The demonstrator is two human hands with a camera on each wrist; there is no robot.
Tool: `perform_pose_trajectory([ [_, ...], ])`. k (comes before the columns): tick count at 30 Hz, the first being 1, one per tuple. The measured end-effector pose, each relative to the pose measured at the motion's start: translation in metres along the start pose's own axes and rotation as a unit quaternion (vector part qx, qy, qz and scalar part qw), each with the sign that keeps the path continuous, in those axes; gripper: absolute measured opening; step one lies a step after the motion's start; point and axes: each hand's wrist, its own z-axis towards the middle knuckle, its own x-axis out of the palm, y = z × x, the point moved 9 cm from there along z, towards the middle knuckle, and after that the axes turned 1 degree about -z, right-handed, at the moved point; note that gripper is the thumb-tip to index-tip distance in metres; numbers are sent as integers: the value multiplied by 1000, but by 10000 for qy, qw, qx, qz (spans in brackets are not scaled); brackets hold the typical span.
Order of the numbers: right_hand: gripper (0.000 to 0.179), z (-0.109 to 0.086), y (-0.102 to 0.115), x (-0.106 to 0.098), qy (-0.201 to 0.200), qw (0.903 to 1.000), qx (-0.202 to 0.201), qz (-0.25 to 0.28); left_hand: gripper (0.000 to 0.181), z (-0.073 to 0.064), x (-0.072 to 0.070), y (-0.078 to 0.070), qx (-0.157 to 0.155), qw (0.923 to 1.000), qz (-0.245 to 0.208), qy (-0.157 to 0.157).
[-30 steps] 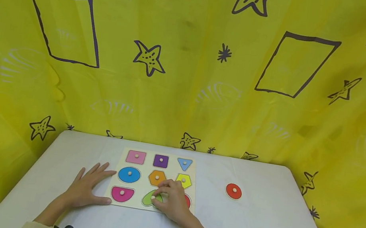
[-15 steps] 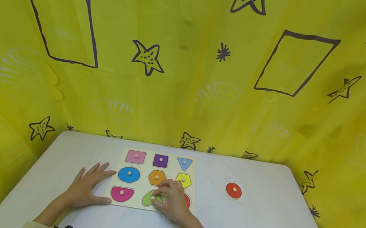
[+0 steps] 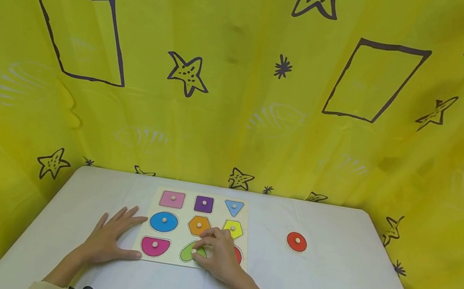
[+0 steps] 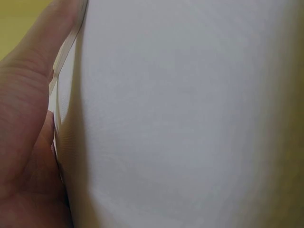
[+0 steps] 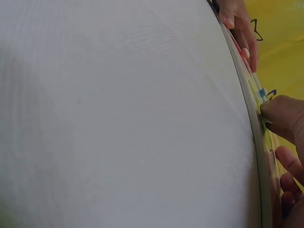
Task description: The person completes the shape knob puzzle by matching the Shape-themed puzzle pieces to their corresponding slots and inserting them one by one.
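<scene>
A pale knobbed puzzle board (image 3: pixel 189 204) lies on the table, its coloured pieces set in rows. With thumb and fingers my right hand (image 3: pixel 220 255) pinches the knob of the green piece (image 3: pixel 184 255) in the front row, covering part of it. In the right wrist view, that thumb and finger (image 5: pixel 280 111) meet low over the board. My left hand (image 3: pixel 106 240) rests, fingers spread, at the board's left edge; the thumb touches its front left corner. Behind my right hand a red shape (image 3: pixel 238 254) is mostly hidden.
To the right of the board, a red round piece (image 3: pixel 291 244) with a knob lies on the white tabletop (image 3: pixel 328 283). A yellow curtain (image 3: pixel 225 128) with drawn stars hangs behind and at both sides of the table.
</scene>
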Motion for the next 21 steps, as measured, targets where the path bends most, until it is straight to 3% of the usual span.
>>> perform_pose_trajectory([
  [9,26,1,-9,-2,782,9961,357,196,95,0,2,3,-33,10000,24,28],
  [17,45,1,-14,-28,646,9978,-12,119,94,0,1,2,-18,10000,10,12],
  [21,48,0,-24,-46,657,9976,212,60,94,0,0,1,-3,10000,-34,4],
])
